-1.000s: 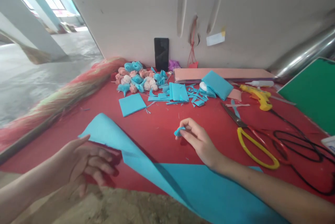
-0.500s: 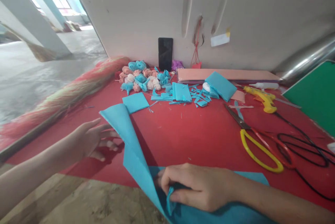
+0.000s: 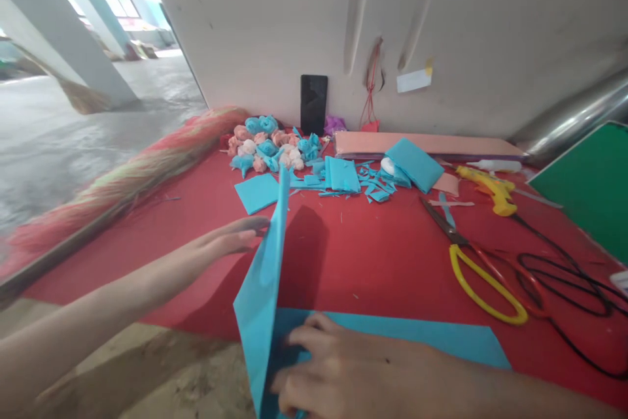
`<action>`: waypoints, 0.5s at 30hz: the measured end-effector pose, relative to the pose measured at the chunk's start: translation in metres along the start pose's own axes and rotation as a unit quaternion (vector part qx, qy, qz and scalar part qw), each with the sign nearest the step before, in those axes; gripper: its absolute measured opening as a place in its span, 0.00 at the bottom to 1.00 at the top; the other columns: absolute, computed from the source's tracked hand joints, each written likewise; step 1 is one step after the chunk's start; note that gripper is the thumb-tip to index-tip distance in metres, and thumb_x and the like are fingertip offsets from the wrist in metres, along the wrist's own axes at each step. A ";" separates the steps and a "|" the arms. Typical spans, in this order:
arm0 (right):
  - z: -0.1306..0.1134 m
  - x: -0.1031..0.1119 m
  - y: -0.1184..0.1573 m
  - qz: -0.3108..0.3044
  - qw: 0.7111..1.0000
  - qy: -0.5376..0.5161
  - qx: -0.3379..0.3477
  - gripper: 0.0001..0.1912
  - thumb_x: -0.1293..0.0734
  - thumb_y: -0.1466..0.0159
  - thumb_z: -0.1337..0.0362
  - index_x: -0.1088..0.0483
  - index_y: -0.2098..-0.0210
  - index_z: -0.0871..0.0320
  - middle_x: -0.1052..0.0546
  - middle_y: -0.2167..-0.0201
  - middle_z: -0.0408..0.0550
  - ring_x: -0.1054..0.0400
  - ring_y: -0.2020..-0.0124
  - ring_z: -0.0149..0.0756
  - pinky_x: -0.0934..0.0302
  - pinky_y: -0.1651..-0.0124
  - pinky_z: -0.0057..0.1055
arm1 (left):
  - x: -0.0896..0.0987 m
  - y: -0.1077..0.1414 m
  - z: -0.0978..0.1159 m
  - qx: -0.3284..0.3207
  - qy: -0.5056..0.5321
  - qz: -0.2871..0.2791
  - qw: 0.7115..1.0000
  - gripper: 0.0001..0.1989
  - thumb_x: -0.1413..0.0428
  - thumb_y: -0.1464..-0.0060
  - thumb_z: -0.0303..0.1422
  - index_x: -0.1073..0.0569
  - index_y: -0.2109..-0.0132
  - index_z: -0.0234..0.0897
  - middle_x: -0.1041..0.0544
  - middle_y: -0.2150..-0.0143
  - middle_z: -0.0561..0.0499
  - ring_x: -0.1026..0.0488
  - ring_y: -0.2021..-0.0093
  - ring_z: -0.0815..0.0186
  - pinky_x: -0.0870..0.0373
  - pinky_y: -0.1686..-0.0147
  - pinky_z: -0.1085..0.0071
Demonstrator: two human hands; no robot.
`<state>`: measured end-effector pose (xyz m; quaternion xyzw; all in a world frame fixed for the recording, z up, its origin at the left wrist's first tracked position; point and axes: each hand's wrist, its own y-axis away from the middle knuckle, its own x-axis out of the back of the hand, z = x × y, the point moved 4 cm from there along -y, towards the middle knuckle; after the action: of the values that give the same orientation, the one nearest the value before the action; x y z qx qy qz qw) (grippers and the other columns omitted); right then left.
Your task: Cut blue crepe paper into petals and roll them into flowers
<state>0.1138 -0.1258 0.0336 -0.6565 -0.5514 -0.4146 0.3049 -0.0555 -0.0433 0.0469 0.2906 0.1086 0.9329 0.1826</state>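
Note:
A large sheet of blue paper (image 3: 417, 334), which looks like crepe paper, lies at the table's front edge. Its left part stands up as a folded flap (image 3: 265, 295). My left hand (image 3: 235, 236) has its fingers stretched out against the flap's left side, not gripping it. Bent fingers of my right hand (image 3: 338, 367) press down on the sheet just right of the fold, closed on the blue paper. Some of those fingertips are hidden at the bottom of the picture.
Scissors (image 3: 485, 275), a yellow glue gun (image 3: 495, 190) and its black cord lie at right. Paper roses (image 3: 269, 144), blue scraps (image 3: 377, 184) and a folded blue pad (image 3: 415, 163) are at the back, before a propped phone (image 3: 313, 104). A straw broom (image 3: 147, 164) lies along the left.
The flap has swung from leaning left to nearly upright, with my left hand moving right and up behind it. My right hand has shifted left and lower, its fingers now flatter on the sheet.

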 end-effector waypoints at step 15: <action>0.010 -0.005 0.006 0.136 0.989 0.058 -0.002 0.07 0.36 0.41 0.68 0.39 0.63 0.58 0.29 0.68 0.40 0.36 0.60 0.32 0.46 0.55 0.26 | -0.028 -0.009 -0.013 0.088 0.154 -0.065 0.982 0.17 0.45 0.50 0.44 0.27 0.56 0.42 0.24 0.53 0.52 0.28 0.54 0.59 0.29 0.58 0.70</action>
<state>0.1213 -0.1212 0.0248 -0.7009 -0.4379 -0.4074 0.3887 -0.0388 -0.0482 0.0198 0.1510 0.2354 0.9394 0.1981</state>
